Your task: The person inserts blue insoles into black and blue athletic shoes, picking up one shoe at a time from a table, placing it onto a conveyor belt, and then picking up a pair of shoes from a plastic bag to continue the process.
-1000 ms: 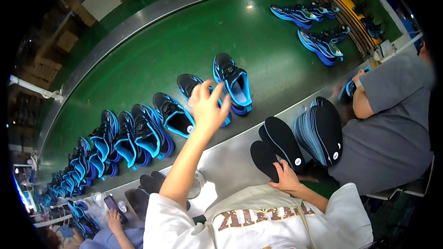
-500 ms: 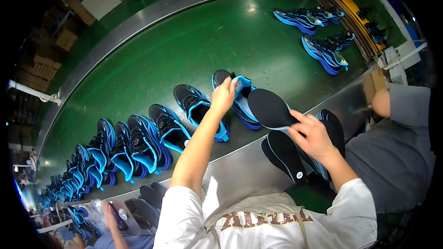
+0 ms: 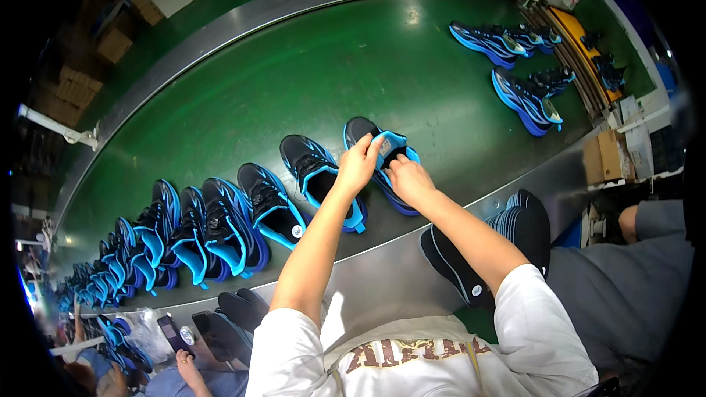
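Note:
A black running shoe with bright blue trim [image 3: 360, 130] lies on the green belt in front of me, its toe pointing away. My left hand [image 3: 359, 165] is closed on the shoe's collar and tongue, holding the opening apart. Bent fingers of my right hand [image 3: 409, 179] reach into that opening, around the end of a black insole [image 3: 395, 156], most of which is hidden inside. Just left stands another shoe of the same kind [image 3: 309, 158]. A stack of black insoles [image 3: 518, 229] lies below my right forearm, with more insoles [image 3: 456, 268] beside it.
A row of matching shoes [image 3: 228, 224] runs off to the left along the belt [image 3: 294, 73]. More shoes [image 3: 522, 95] lie at the far right. A metal ledge [image 3: 390, 268] borders the near side. Co-workers sit at right [image 3: 625, 279] and lower left [image 3: 195, 371].
My right hand has moved left and brought the insole from beside the shoe into its opening. My left hand keeps its hold on the shoe.

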A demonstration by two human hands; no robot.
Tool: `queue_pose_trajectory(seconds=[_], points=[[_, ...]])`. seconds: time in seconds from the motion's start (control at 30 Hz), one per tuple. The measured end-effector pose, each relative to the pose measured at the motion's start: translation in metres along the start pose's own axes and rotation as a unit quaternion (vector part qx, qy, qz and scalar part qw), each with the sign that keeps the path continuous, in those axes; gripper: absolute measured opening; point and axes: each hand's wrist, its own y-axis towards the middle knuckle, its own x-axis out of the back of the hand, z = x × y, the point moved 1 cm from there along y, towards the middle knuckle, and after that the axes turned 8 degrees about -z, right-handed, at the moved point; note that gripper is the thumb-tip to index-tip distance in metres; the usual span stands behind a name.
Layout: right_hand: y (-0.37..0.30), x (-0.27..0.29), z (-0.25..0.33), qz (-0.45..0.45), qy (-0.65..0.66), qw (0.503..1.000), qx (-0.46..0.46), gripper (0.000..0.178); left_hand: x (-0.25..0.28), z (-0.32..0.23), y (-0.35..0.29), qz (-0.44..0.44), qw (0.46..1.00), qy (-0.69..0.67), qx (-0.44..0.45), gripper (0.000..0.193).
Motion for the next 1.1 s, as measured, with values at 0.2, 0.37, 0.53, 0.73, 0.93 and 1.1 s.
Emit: queue_pose_trajectory(seconds=[0.2,0.37,0.53,0.73,0.93,1.1], points=[[-0.024,0.053,0.016,0.010,-0.134,0.988,0.072,0.031,0.008,0.005,-0.005,0.000,0.999,0.009,0.043,0.051],[0.007,0.060,-0.002,0.244,-0.041,0.969,0.005,0.035,0.002,0.008,-0.002,-0.006,0.999,-0.036,0.035,0.045],[-0.001,0.063,-0.003,0.246,-0.037,0.968,-0.026,0.045,0.001,0.013,-0.005,-0.013,0.999,-0.028,0.016,0.034],[0.008,0.050,-0.007,0.226,-0.039,0.970,0.081,0.024,0.003,0.015,-0.005,-0.014,0.999,-0.028,0.014,0.031],[0.002,0.013,-0.018,0.114,-0.033,0.973,0.200,0.015,0.000,0.012,0.001,0.003,0.999,-0.041,0.015,0.029],[0.006,-0.001,-0.017,0.174,-0.159,0.954,0.186,0.015,0.000,0.013,-0.002,-0.001,1.000,-0.025,0.008,0.028]])
